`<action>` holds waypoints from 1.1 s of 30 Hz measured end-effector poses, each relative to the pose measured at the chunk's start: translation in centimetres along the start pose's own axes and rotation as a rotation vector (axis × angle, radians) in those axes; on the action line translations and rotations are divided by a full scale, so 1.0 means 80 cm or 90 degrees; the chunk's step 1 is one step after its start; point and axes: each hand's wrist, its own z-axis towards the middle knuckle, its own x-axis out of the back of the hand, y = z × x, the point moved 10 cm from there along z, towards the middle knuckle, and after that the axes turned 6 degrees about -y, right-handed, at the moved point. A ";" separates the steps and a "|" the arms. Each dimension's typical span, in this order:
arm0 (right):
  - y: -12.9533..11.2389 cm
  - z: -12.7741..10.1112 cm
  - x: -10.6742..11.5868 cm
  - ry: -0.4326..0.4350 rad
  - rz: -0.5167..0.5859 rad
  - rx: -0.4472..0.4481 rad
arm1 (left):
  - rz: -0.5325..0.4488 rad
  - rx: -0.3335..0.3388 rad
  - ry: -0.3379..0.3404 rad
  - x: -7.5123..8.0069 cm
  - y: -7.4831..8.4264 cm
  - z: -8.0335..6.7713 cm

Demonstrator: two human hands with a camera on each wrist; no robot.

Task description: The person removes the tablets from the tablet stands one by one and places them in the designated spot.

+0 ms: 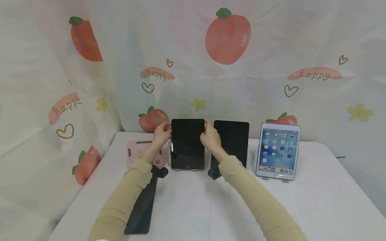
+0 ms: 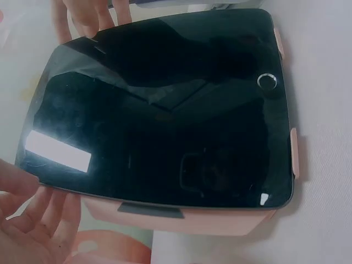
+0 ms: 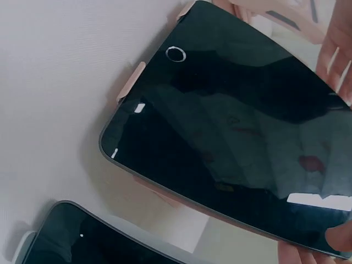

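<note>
A black tablet with a dark screen stands upright in a pink stand on the white table. My left hand pinches its upper left edge, thumb on the glass and fingers behind. On the upper right edge my right hand grips the same tablet. The home button is at the lower end of the tablet. In the left wrist view the right hand's fingers show beyond the far edge.
A second dark tablet stands just right of the held one, partly behind my right forearm. A white tablet with a lit icon screen stands further right. A pink stand lies at the left. A fruit-print curtain hangs behind.
</note>
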 end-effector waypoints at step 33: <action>0.014 -0.011 0.011 0.089 0.123 0.014 | -0.184 -0.007 0.107 0.007 -0.006 -0.015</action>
